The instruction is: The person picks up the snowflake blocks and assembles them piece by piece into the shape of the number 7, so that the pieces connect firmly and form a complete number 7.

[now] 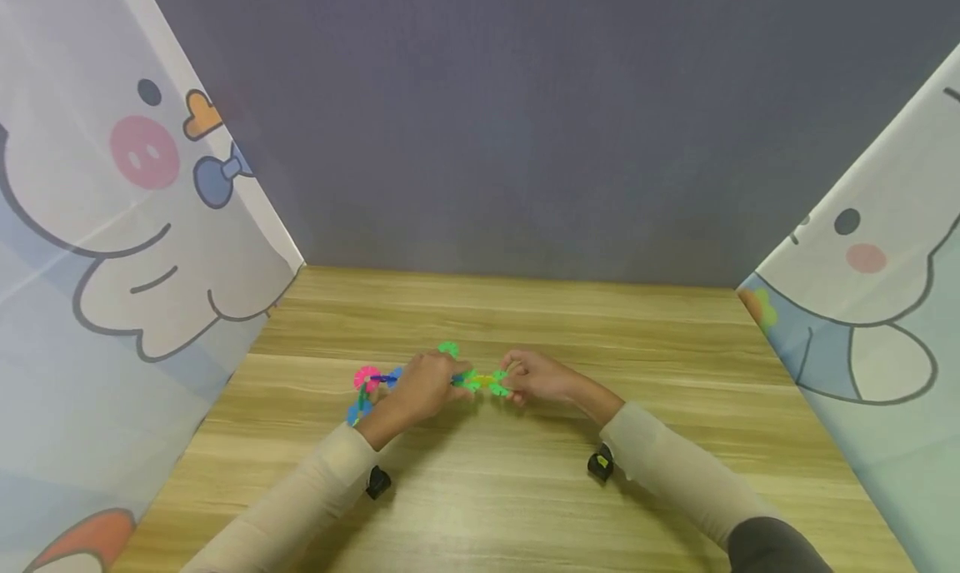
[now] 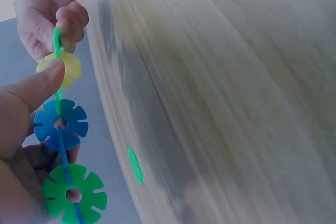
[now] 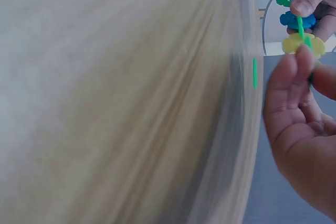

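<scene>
A chain of notched plastic snowflake discs, slotted into one another, runs between the hands above the table. My left hand (image 1: 427,383) grips the chain, its thumb across the yellow disc (image 2: 72,71) in the left wrist view. A blue disc (image 2: 47,127) and a green disc (image 2: 86,184) follow below it. My right hand (image 1: 546,378) pinches the green end disc (image 1: 499,384), which is slotted into the yellow one. Left of the left hand, the chain passes a pink disc (image 1: 362,373) and bends toward a light-blue disc (image 1: 356,413). The left palm hides part of the chain.
A single green disc (image 1: 448,348) lies on the wooden table (image 1: 600,323) just beyond the left hand. A grey panel (image 1: 525,140) closes off the back, and cartoon-printed panels (image 1: 247,281) stand at both sides. Black wrist devices (image 1: 377,482) hang under the sleeves.
</scene>
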Demonstrator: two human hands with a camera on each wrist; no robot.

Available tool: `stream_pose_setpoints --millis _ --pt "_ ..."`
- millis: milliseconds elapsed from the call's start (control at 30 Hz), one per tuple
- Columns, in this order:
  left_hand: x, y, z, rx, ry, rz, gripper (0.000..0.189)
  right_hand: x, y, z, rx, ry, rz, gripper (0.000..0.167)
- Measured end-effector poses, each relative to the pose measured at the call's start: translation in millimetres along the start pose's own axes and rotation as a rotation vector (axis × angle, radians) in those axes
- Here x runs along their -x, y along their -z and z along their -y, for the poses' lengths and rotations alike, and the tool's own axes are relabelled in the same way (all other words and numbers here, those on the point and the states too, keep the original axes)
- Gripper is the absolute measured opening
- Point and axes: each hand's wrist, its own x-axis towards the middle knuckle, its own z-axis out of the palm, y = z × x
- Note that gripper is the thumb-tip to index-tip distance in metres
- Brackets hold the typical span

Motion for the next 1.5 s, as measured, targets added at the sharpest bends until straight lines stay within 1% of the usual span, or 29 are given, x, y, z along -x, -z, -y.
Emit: stream_pose_setpoints --millis 67,167,300,500,600,767,967,1100,1267,1500 --pt "1.9 2.3 0.8 0.003 -0.007 0.016 0.045 -0.6 0 1 0.04 -0.008 0.015 0.02" --pt "4.0 3.3 2.3 -0.005 -0.024 0.028 0.042 -1.8 2 3 0.13 -0.015 0.025 0.019" --pt "6.4 3.6 3.7 -0.023 -0.034 0.027 0.038 -5.2 7 7 0.234 -0.012 0.006 0.02" --pt "9.1 3.6 5.6 -0.046 -0.021 0.034 0.043 -13.7 9 15 0.275 0.02 -0.011 0.026" --pt "10.2 3.1 6.7 -0.04 -0.023 0.034 0.045 -20.5 9 16 0.321 0.043 -0.021 0.027" --pt "11.7 1.7 8.5 -0.038 -0.019 0.038 0.045 -33.8 7 18 0.443 0.09 -0.07 0.023" --pt "12.7 -0.4 10.4 -0.039 -0.015 0.058 0.041 -49.9 4 20 0.56 0.161 -0.115 0.03" --pt "13.0 -0.9 10.3 -0.025 -0.024 0.059 0.04 -59.9 2 23 0.617 0.168 -0.114 0.032" --pt "13.3 -0.9 10.0 -0.033 -0.037 0.058 0.04 -71.5 -1 26 0.709 0.176 -0.108 0.03" --pt "13.6 -0.6 10.0 -0.038 -0.037 0.06 0.038 -91.3 -9 29 0.79 0.197 -0.097 0.031"
